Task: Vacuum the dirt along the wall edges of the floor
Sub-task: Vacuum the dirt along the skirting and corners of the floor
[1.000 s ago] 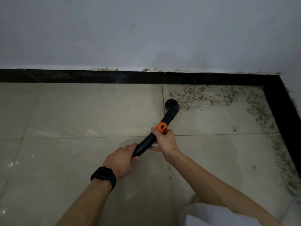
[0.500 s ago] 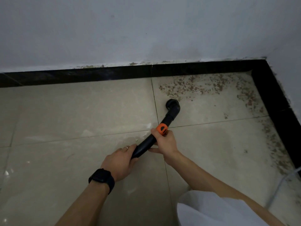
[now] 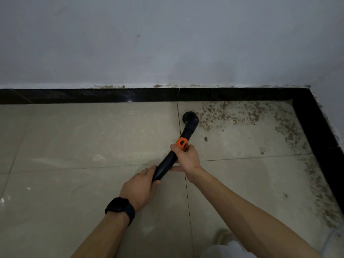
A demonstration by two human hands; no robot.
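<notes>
A black vacuum tube (image 3: pixel 168 162) with an orange button (image 3: pixel 182 143) slants up to a round black nozzle (image 3: pixel 190 119) that sits on the beige tile floor (image 3: pixel 89 138), at the left end of a patch of brown dirt (image 3: pixel 232 114). My right hand (image 3: pixel 186 158) grips the tube just below the orange button. My left hand (image 3: pixel 141 187), with a black watch on its wrist, holds the tube's lower end. The dirt runs along the black skirting (image 3: pixel 93 95) to the corner and down the right wall edge (image 3: pixel 323 192).
A pale grey wall (image 3: pixel 167 43) rises behind the skirting, with brown stains on its bottom line. Black skirting (image 3: pixel 320 138) also lines the right wall. My white trouser leg and a shoe (image 3: pixel 223 237) show at the bottom right.
The nozzle has moved closer to the back skirting, into the left end of the dirt patch. Both hands keep their hold on the tube. The view has shifted a little.
</notes>
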